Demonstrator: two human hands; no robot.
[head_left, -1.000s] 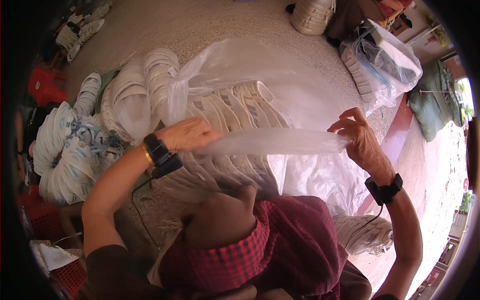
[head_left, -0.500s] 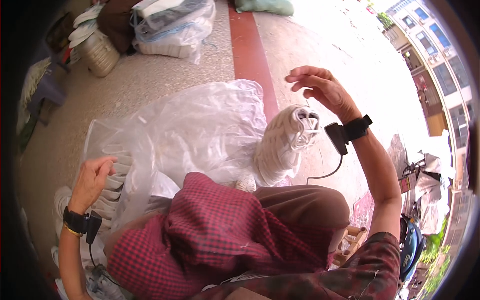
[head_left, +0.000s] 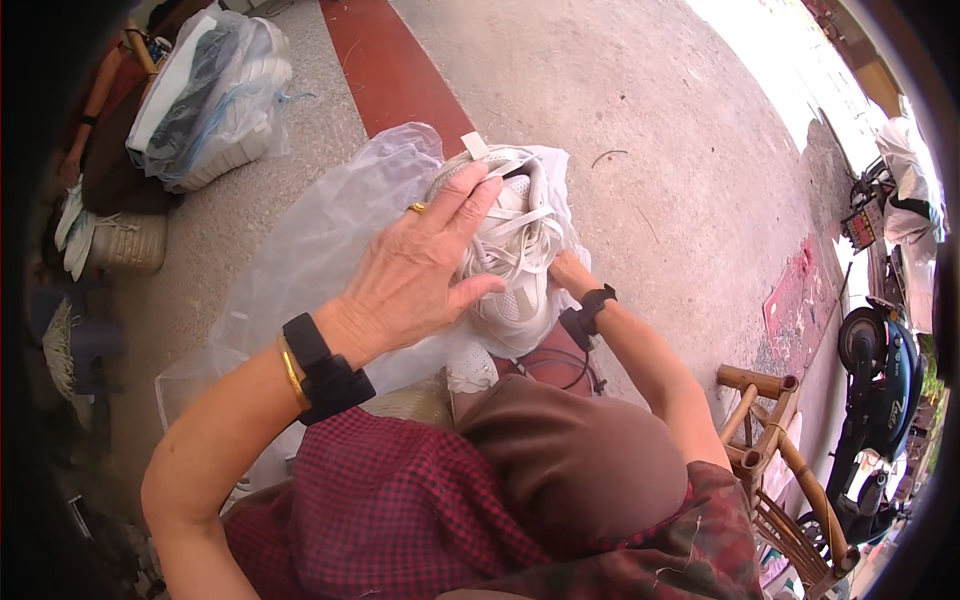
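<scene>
The left hand [head_left: 420,275] lies flat, fingers spread, on a bundle of white strappy sandals [head_left: 510,250] inside a clear plastic bag [head_left: 320,240]. The right hand [head_left: 568,270] grips the bundle's right side from beneath, apparently; its fingers are hidden.

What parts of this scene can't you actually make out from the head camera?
Head view only:
- Right hand: mostly hidden behind the bundle of white shoes; its grip cannot be seen.
- Bundle's near side: covered by the left hand.
- Contents of the far clear bag: blurred by plastic.
- Scooter: cut off by the right rim.
</scene>
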